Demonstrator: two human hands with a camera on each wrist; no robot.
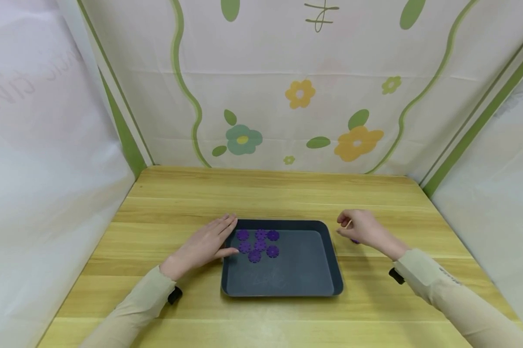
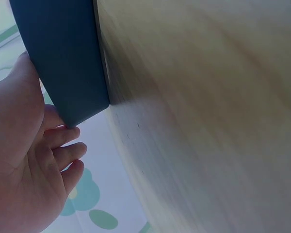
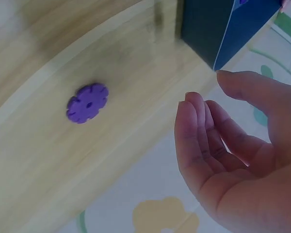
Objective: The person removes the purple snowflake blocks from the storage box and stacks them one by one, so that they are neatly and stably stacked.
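A dark grey-blue tray point(image 1: 287, 270) lies on the wooden table. Several purple notched plastic discs point(image 1: 254, 256) sit flat inside, towards its back left. My left hand point(image 1: 204, 244) rests on the tray's left rim, with fingers extended near the back corner and thumb over the edge. To the right of the tray, my right hand point(image 1: 363, 227) hovers with fingers loosely bent, thumb and fingertips apart, holding nothing. In the right wrist view, a single purple notched disc point(image 3: 88, 103) lies on the table near that hand; the head view shows it mostly hidden beneath the hand.
The wooden table point(image 1: 191, 193) meets a white fabric wall printed with flowers point(image 1: 261, 101) at the back. White fabric panels point(image 1: 48, 145) also stand on the left and right sides.
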